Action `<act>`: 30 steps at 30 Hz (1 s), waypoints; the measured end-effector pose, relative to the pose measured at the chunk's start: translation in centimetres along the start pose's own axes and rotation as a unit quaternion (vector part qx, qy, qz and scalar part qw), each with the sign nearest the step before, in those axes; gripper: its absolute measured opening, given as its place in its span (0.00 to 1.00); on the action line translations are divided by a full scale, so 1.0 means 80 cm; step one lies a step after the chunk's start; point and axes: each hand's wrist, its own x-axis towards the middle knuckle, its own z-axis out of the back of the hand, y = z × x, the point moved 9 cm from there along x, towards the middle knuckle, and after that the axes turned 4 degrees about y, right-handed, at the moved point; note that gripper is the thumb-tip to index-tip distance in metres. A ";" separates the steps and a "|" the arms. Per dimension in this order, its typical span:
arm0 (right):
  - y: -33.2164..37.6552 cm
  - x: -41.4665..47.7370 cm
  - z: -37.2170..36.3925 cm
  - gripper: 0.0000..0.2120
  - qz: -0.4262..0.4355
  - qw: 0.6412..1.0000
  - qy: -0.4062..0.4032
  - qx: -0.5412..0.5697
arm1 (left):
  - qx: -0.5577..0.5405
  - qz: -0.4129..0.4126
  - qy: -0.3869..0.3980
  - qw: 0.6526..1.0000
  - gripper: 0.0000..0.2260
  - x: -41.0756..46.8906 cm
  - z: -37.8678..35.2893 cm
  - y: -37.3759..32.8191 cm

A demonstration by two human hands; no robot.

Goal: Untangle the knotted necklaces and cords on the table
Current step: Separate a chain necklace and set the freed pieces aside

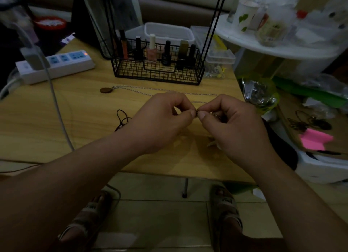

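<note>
Pinching thin chain [197, 112] between them, both hands meet above middle of tabletop [75, 120]. Left hand [162, 120] and right hand [235, 123] each grip it with thumb and forefinger, fingertips almost touching; other fingers curled. 1 silver necklace [135, 87] with round brown pendant [105, 90] lies stretched across tabletop just behind hands. Black cord [122, 118] lies looped beside left hand. Wire basket [158, 71] with nail polish bottles stands further back.

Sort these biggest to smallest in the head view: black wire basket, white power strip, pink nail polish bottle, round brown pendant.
1. black wire basket
2. white power strip, nearly as long but slimmer
3. pink nail polish bottle
4. round brown pendant
</note>
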 end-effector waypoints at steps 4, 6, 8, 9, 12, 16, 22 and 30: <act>-0.003 0.001 0.003 0.08 -0.023 0.999 -0.005 0.024 | 0.038 -0.022 -0.020 0.999 0.03 -0.001 0.003 -0.005; -0.006 0.001 0.000 0.08 -0.036 0.999 0.009 0.023 | 0.051 -0.032 -0.022 0.998 0.03 -0.002 0.002 -0.007; -0.006 0.001 -0.005 0.05 -0.038 0.998 0.030 0.027 | 0.048 -0.034 -0.019 0.998 0.03 -0.001 0.002 -0.007; -0.005 0.001 -0.006 0.04 -0.037 0.998 0.038 0.029 | 0.038 -0.031 -0.017 0.999 0.04 -0.001 0.002 -0.005; -0.003 0.001 -0.007 0.04 -0.027 0.998 0.055 0.014 | 0.034 -0.025 -0.009 0.999 0.05 0.000 0.002 -0.003; -0.004 0.002 -0.010 0.04 -0.013 0.997 0.071 -0.033 | 0.051 -0.020 0.002 0.998 0.05 -0.001 -0.003 0.001; -0.007 0.004 -0.020 0.05 0.007 0.988 0.105 -0.110 | 0.089 -0.047 -0.003 0.995 0.08 -0.003 -0.005 -0.005; -0.004 0.005 -0.018 0.03 0.030 0.988 0.088 -0.124 | 0.114 -0.056 -0.016 0.992 0.04 -0.004 -0.004 -0.006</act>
